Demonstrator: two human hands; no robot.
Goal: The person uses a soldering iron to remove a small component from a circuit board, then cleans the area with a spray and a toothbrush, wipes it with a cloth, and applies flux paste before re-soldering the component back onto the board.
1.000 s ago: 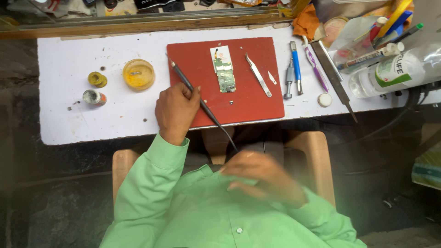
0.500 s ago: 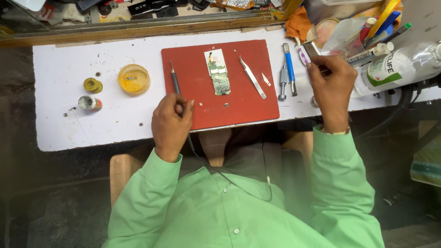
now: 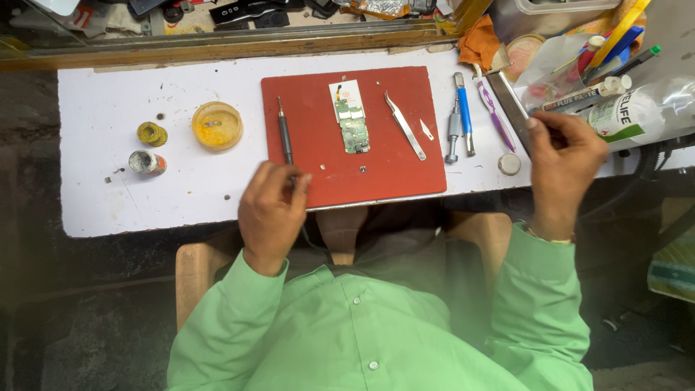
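My left hand (image 3: pixel 271 210) sits at the near-left corner of the red mat (image 3: pixel 376 170), fingers curled shut around the handle end of the soldering iron (image 3: pixel 285 139), which lies along the mat's left edge with its tip pointing away from me. My right hand (image 3: pixel 565 163) is off to the right of the mat, fingers pinched on the long metal ruler (image 3: pixel 509 108) that lies slantwise on the white worktop (image 3: pixel 108 195). The circuit board (image 3: pixel 350 119) lies flat near the middle of the mat, tweezers (image 3: pixel 405 124) just beside it on the right, touched by neither hand. To do this well, I judge I should keep the iron's tip off the board and mat while I lift it, and draw the ruler clear of the purple toothbrush (image 3: pixel 493 108) and the blue screwdriver (image 3: pixel 464 116) lying near it.
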